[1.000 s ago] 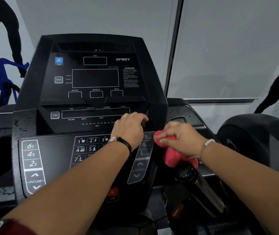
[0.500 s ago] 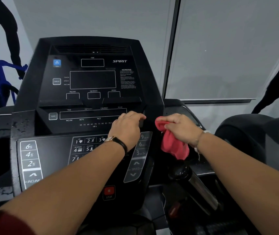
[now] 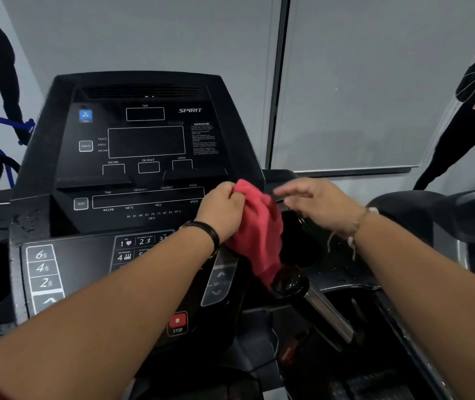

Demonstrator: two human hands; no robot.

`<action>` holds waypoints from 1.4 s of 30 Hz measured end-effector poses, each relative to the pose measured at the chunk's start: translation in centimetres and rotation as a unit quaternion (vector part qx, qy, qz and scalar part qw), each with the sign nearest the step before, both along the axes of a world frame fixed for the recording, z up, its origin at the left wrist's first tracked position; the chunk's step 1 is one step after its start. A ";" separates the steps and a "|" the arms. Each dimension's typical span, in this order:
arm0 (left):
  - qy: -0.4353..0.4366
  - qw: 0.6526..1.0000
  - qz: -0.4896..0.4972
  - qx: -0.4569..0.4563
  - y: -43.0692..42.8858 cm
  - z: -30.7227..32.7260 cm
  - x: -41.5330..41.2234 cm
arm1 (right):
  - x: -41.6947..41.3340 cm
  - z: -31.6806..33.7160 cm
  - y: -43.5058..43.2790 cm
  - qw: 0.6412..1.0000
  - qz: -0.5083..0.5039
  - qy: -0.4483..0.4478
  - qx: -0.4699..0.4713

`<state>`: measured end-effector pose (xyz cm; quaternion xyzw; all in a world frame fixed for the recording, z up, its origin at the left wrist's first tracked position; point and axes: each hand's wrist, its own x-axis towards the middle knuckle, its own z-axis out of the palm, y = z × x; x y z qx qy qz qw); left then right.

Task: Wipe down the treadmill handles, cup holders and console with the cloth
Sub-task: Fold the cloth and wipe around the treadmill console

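One red cloth (image 3: 259, 226) hangs from left grip (image 3: 221, 210), right grip (image 3: 320, 204) seemingly beside.

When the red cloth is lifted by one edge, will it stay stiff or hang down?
Probably floppy: the red cloth droops in folds below the left hand gripping it. Likely light, since one hand's grip carries it.

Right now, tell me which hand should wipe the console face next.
Left, most likely. The left hand grips the red cloth at the right edge of the console. The right hand is open, holding nothing, above the right cup holder.
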<state>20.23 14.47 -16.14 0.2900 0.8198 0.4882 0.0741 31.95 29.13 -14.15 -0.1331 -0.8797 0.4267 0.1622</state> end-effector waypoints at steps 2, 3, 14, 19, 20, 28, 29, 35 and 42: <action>0.153 0.974 -0.001 -0.168 -0.9 -0.6 -0.2 | 0.8 -2.0 1.2 0.982 -0.086 -0.078 0.150; 0.206 0.952 0.001 -0.228 -1.5 -1.2 0.0 | 1.3 -3.1 1.5 0.968 -0.109 -0.122 0.191; 0.353 0.869 -0.109 -0.329 -4.6 -5.9 5.1 | 3.0 -7.0 -2.2 0.958 -0.174 -0.088 0.210; 0.374 0.856 -0.050 -0.353 -3.8 -5.2 5.4 | 3.1 -5.4 -4.6 0.973 -0.185 -0.048 0.132; 0.369 0.863 -0.057 -0.341 -3.9 -5.3 5.6 | 3.3 -5.2 -5.0 0.975 -0.183 -0.034 0.118; 0.362 0.864 -0.131 -0.325 -8.5 -6.6 7.7 | 3.9 -4.7 -6.0 0.960 -0.192 -0.034 0.199; 0.365 0.864 -0.115 -0.327 -8.2 -6.5 7.5 | 3.8 -4.2 -6.1 0.951 -0.194 -0.045 0.237; 0.391 0.841 -0.074 -0.366 -5.6 -6.3 7.7 | 2.6 -2.7 -8.3 0.965 -0.168 -0.052 0.193; 0.422 0.810 -0.206 -0.351 -10.3 -9.1 9.8 | 2.6 -3.9 -8.7 0.952 -0.160 -0.086 0.245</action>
